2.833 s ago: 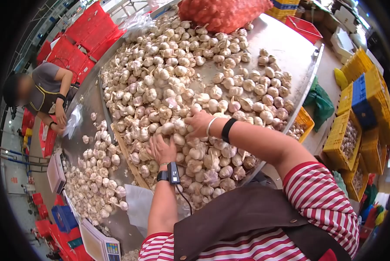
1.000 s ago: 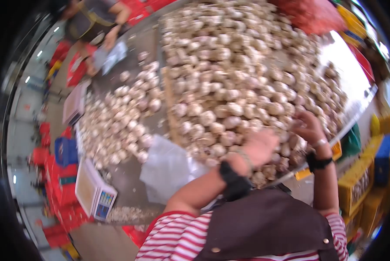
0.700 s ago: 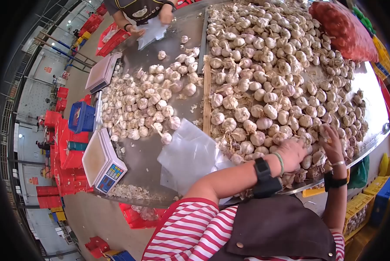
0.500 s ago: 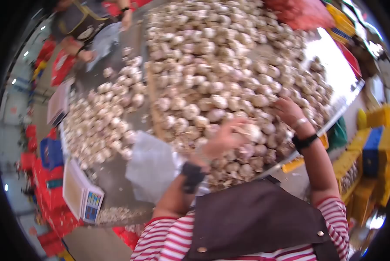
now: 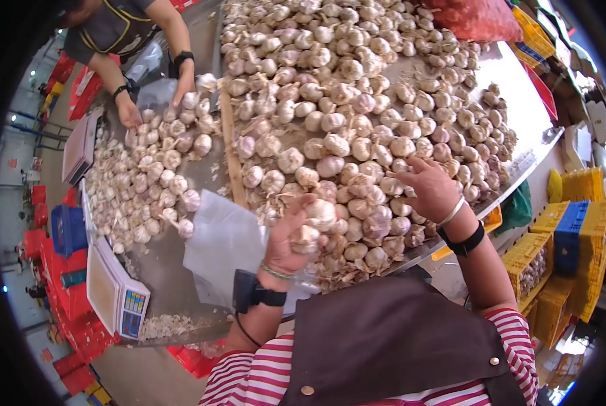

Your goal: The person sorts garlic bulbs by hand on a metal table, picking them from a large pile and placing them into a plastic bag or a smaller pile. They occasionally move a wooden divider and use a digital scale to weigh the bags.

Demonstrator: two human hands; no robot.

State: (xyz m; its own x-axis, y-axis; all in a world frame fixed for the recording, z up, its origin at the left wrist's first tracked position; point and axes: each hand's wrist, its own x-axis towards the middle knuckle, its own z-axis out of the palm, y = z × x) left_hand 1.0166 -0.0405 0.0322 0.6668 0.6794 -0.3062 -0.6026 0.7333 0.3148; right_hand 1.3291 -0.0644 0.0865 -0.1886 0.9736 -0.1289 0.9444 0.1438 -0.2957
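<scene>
My left hand [image 5: 289,237], palm up, holds garlic bulbs [image 5: 319,214] against its fingers at the near edge of the big garlic pile [image 5: 337,144]. My right hand [image 5: 430,189] reaches over the right part of that pile, fingers spread, with no bulb seen in its grasp. A translucent plastic sheet [image 5: 223,247] lies just left of my left hand. Beyond a wooden strip [image 5: 232,155] is a smaller garlic heap [image 5: 147,183].
A co-worker's hands [image 5: 128,111] touch the smaller heap at the upper left. Two scales [image 5: 105,281] stand along the left edge. Yellow crates [image 5: 577,237] are stacked at the right, and a red mesh bag [image 5: 475,19] lies at the top right.
My left hand has moved left and turned palm up with garlic in it. My right hand has shifted slightly left and down. The co-worker's hands have come to the smaller heap.
</scene>
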